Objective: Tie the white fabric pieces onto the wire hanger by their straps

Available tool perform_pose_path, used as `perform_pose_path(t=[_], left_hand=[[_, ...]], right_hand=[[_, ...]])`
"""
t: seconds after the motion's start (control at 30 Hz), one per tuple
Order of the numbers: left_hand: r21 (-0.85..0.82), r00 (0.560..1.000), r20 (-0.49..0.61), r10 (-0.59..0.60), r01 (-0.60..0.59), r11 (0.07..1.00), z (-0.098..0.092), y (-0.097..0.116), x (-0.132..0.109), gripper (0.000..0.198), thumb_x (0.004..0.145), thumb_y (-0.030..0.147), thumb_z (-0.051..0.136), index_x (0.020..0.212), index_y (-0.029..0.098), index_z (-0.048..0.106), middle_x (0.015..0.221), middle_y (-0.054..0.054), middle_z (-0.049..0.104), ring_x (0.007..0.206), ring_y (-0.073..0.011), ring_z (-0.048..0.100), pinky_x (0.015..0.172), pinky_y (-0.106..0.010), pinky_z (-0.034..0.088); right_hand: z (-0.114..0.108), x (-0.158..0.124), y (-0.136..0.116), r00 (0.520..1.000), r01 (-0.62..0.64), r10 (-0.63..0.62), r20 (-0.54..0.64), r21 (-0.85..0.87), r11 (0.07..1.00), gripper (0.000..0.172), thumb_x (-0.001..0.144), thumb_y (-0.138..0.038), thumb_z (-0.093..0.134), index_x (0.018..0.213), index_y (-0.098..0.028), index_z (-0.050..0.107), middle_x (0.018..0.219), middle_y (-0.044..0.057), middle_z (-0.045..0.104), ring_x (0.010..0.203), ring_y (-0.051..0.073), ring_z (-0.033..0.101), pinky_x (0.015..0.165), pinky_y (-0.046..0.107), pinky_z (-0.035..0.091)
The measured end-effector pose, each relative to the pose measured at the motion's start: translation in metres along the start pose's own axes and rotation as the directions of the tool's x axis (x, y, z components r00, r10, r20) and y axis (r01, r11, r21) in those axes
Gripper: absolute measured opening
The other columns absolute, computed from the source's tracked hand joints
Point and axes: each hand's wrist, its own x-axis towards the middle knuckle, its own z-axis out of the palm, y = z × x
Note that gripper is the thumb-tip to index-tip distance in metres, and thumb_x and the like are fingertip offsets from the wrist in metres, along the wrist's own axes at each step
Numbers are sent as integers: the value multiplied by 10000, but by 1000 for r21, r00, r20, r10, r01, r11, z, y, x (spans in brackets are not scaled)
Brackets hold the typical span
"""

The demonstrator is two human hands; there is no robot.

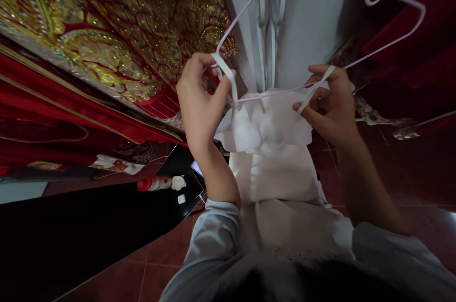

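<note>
A thin pale pink wire hanger spans the upper middle and right of the view. From its lower bar hangs a white ruffled garment. At the hanger's left end, my left hand is closed on a white strap, which loops over the wire. My right hand pinches another white strap between thumb and fingers, beside the lower bar on the right. The garment hangs between my two hands, its lower layers reaching down toward my body.
Red and gold sequined garments fill the left, with dark red cloth at the upper right. A black table at the lower left bears a red-capped bottle and a small white case. Red tiles cover the floor.
</note>
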Motion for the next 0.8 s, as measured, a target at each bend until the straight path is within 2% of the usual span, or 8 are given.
perform_pose_path(t=[0.07, 0.13, 0.23, 0.33, 0.4, 0.57, 0.7, 0.8], left_hand=[[-91, 996, -51, -73, 68, 994, 1, -4, -2, 97, 1008, 304, 692, 964, 220, 712, 905, -46, 668, 858, -210, 604, 847, -381, 489], [-202, 973, -132, -189, 160, 966, 1, -11, -6, 172, 1011, 329, 678, 879, 222, 704, 789, -27, 641, 774, -194, 606, 762, -364, 495], [-402, 878, -254, -405, 285, 870, 4, -19, -19, 242, 939, 384, 755, 780, 228, 659, 644, 11, 557, 610, -153, 561, 623, -313, 476], [-647, 770, -304, -561, 266, 715, 20, -19, -38, 182, 926, 394, 746, 937, 225, 680, 750, 0, 674, 664, -134, 643, 667, -269, 522], [-736, 741, -317, -592, 202, 646, 36, -16, -51, 247, 955, 457, 695, 979, 219, 635, 846, -22, 734, 764, -138, 702, 740, -255, 545], [-747, 779, -355, -516, 96, 658, 56, -17, -63, 386, 950, 604, 671, 940, 258, 501, 780, 25, 656, 795, -159, 711, 836, -286, 550], [-730, 809, -281, -516, 168, 662, 49, -19, -63, 428, 956, 664, 631, 934, 275, 456, 761, 28, 566, 826, -183, 709, 867, -316, 544], [-752, 832, -220, -510, 189, 632, 45, -19, -63, 445, 945, 676, 644, 942, 278, 445, 783, 16, 571, 847, -195, 720, 874, -325, 551]], right_hand=[[0, -1, 0, 1000, -17, 17, 16, -19, 1000, 681, 717, -542, 897, 1304, -405, 580, 1180, 22, 616, 584, 78, 396, 501, 293, 431], [-1, -3, 0, 999, -35, 37, 27, -40, 999, 647, 748, -531, 876, 1314, -418, 582, 1200, 32, 620, 599, 92, 412, 529, 318, 475], [2, -6, 2, 999, -41, 42, 20, -47, 998, 608, 791, -537, 836, 1328, -414, 581, 1187, 31, 618, 614, 102, 424, 572, 337, 491], [11, -8, 7, 1000, -4, 4, 12, -39, 999, 594, 814, -551, 806, 1340, -389, 580, 1141, 12, 610, 611, 93, 419, 598, 333, 487], [18, -9, 7, 999, 38, -38, -18, -51, 998, 516, 832, -533, 790, 1294, -372, 625, 1099, 7, 597, 615, 91, 420, 608, 328, 485], [32, -12, -2, 983, 85, -86, -159, -12, 996, 286, 901, -438, 721, 1175, -359, 710, 1037, 6, 566, 604, 85, 425, 546, 292, 414], [36, -16, -3, 986, 75, -77, -145, -16, 997, 457, 872, -443, 755, 1320, -434, 664, 1087, 17, 593, 618, 103, 465, 558, 315, 472], [22, -9, 8, 929, 99, -108, -353, -44, 994, 527, 857, -505, 758, 1363, -431, 635, 1179, 42, 601, 743, 144, 570, 600, 323, 541]])
